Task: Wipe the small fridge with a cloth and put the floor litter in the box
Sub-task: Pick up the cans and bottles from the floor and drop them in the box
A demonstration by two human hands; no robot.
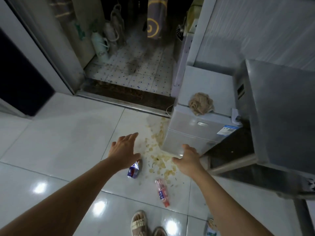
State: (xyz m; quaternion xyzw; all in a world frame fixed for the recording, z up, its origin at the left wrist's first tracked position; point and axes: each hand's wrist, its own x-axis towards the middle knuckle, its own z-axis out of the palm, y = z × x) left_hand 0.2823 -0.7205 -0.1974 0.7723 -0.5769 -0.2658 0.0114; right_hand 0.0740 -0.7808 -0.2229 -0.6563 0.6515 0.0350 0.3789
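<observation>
A small white fridge (196, 132) stands on the floor at the right. A crumpled beige cloth (201, 103) lies on its top near the front edge. On the tiles lie a blue and silver wrapper (133, 170), a red and clear wrapper (162, 192) and scattered pale crumbs (160, 159). My left hand (124, 150) hovers with spread fingers just above the blue wrapper, holding nothing. My right hand (187, 159) is stretched out, fingers relaxed, in front of the fridge's lower corner, also holding nothing. No box is in view.
A grey metal cabinet (279, 116) stands right of the fridge. A doorway with a dark sill (126, 94) leads to a dotted tiled room holding bags. Another wrapper (210, 227) lies under my right forearm. My sandalled feet (141, 223) are at the bottom.
</observation>
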